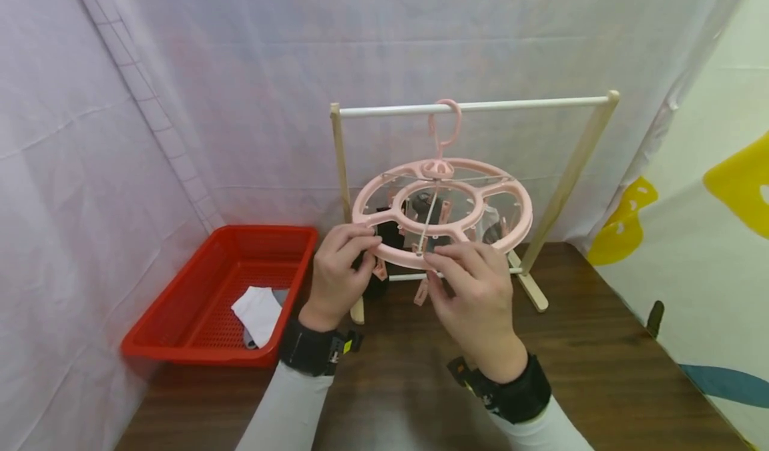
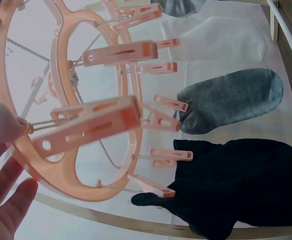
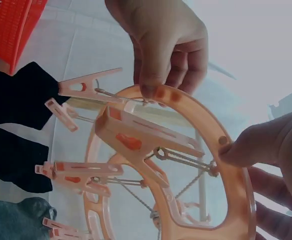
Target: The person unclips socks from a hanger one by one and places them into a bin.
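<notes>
A pink round clip hanger (image 1: 401, 257) hangs by its hook from the white bar of a small rack. My left hand (image 1: 339, 271) pinches the near left part of its outer ring between thumb and fingers. At the front of the ring, my right hand (image 1: 477, 297) grips the rim, its thumb on the underside. Pink clothespins (image 2: 88, 125) dangle below on short links. Some hold socks at the far side: a grey sock (image 2: 236, 97), a white sock (image 2: 221, 40) and black socks (image 2: 241, 180). The clothespin (image 3: 146, 135) nearest my right hand holds nothing.
The rack's white bar (image 1: 529, 104) sits on wooden posts (image 1: 567, 184). Left of my hands, a red plastic basket (image 1: 162, 331) holds a white cloth piece (image 1: 258, 314) and something grey. All stand on a dark wooden table (image 1: 390, 397), with white curtains (image 1: 258, 104) behind.
</notes>
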`<state>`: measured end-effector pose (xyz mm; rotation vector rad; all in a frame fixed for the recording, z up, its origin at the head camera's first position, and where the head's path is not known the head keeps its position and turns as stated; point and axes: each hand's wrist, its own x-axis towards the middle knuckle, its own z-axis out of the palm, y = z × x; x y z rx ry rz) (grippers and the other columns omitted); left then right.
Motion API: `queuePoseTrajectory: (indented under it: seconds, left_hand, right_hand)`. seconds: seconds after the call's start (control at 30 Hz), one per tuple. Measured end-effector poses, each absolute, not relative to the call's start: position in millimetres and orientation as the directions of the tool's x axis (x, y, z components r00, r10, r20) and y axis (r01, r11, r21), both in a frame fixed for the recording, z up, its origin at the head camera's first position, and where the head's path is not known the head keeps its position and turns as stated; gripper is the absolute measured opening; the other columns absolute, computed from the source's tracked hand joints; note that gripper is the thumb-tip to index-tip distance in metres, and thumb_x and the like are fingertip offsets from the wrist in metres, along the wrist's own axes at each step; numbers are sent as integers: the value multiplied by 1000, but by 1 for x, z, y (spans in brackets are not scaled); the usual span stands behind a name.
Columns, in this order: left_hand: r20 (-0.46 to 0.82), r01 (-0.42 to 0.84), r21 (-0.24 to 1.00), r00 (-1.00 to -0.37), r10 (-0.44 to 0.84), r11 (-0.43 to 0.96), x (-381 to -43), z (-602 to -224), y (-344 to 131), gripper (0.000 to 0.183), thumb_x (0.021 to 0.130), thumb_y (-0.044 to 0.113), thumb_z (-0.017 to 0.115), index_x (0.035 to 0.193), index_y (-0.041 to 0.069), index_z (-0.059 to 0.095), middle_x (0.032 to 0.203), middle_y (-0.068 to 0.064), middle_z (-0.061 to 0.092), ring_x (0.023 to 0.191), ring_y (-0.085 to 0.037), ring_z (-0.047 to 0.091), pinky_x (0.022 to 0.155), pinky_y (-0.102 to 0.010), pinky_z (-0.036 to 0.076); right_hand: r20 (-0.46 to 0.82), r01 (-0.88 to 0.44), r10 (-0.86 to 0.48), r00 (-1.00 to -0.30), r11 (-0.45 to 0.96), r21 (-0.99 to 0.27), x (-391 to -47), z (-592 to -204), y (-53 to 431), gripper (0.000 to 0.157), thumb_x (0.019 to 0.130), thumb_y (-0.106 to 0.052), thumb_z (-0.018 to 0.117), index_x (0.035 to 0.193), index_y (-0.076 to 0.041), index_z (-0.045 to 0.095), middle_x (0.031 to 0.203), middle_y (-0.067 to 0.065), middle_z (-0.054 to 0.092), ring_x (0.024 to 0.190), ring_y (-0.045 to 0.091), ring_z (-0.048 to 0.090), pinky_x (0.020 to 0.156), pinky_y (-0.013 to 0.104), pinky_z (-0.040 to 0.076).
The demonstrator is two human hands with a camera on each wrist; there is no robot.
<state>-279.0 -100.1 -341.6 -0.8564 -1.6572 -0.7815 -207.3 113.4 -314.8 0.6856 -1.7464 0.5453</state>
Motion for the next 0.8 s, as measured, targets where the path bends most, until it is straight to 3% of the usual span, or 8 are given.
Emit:
queuePoseTrajectory:
  seconds: [0.13,0.37,0.8]
  left_hand:
    - [976,848,66,-165,144,526,-276,-339,-98,16,81,0,68,95,6,75,100,-12,70,101,-32,64,93,-38,51]
    - [979,846,69,-158,125,529,-271,-338,-89,18,79,0,67,94,7,76,99,-12,70,99,-30,64,91,-39,52]
    - [982,828,72,-155,104,556,-268,-339,-85,22,78,0,68,98,6,75,102,-14,70,104,-32,63,96,-39,50]
  right_hand:
    - [958,-650,-162,-235,759,-31,-207,-317,111,14,78,-9,74,91,-10,77,94,5,72,91,33,59,79,50,43]
    - [972,-578,-67,-224,812,-77,-204,-317,110,10,78,-10,77,88,-12,77,91,5,72,90,33,58,76,53,40]
    - [960,-593,-35,-278,793,-142,-206,-313,120,10,78,-8,79,88,-11,77,92,8,70,93,34,59,81,49,42]
